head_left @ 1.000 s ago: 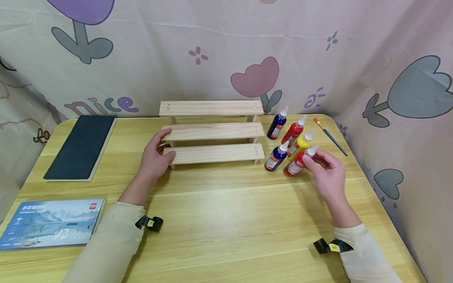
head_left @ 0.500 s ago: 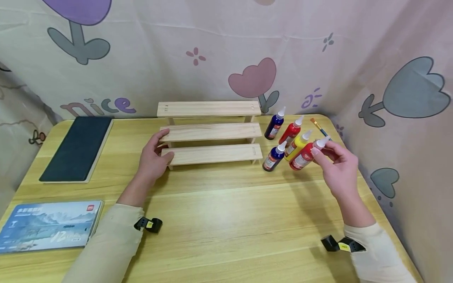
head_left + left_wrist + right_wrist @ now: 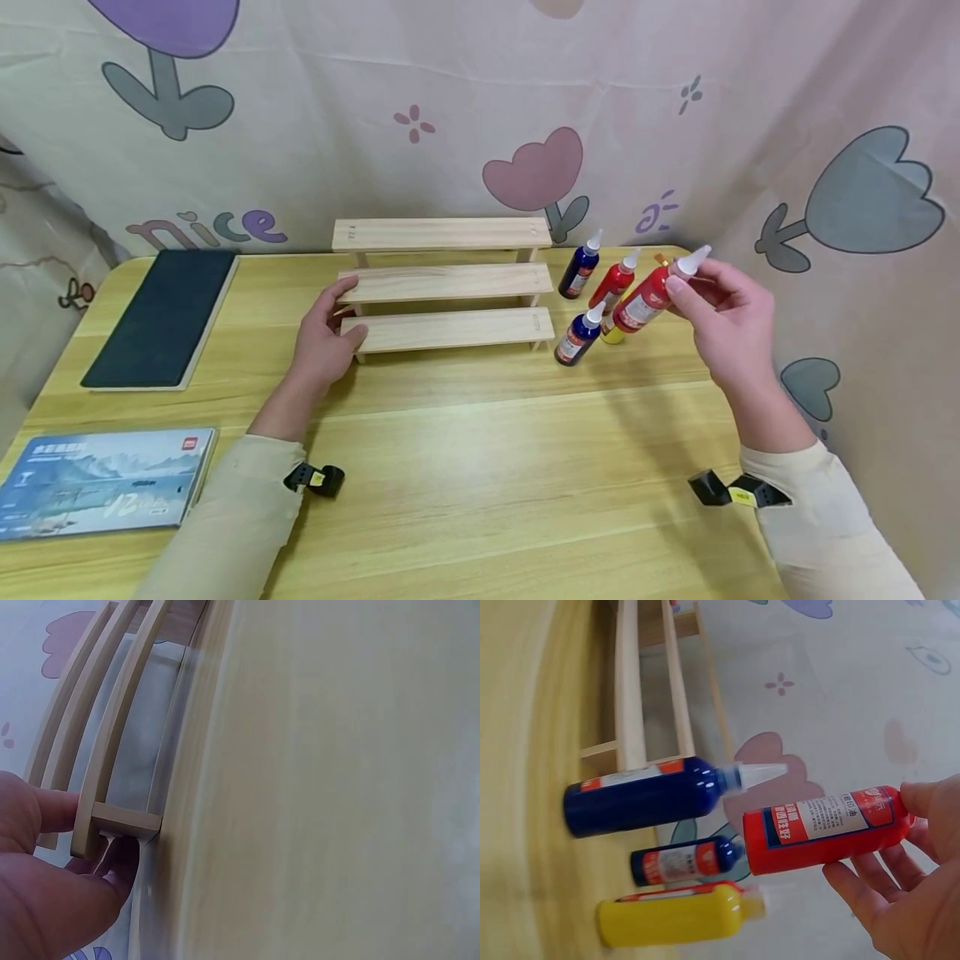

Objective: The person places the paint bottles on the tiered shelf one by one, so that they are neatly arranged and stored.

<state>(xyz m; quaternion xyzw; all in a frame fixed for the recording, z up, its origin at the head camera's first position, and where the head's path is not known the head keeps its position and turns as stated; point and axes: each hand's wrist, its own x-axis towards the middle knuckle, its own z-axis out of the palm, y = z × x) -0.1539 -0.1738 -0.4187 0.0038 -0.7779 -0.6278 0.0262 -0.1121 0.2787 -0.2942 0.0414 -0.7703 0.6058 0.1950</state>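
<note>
A three-tier wooden shelf stands at the back of the table. My left hand grips its left end, fingertips at the middle tier and thumb at the lowest. My right hand pinches a red squeeze bottle with a white nozzle near its neck, tilted and raised off the table. Behind it a yellow bottle is partly hidden in the head view. Two dark blue bottles and another red bottle stand just right of the shelf.
A dark notebook lies back left, with a blue landscape-printed pad in front of it. Mostly hidden behind the raised bottle is a paintbrush. A patterned curtain hangs right behind the table.
The right hand has lifted the red bottle off the table, up and to the right, and tilted it further. The left hand keeps its hold on the shelf.
</note>
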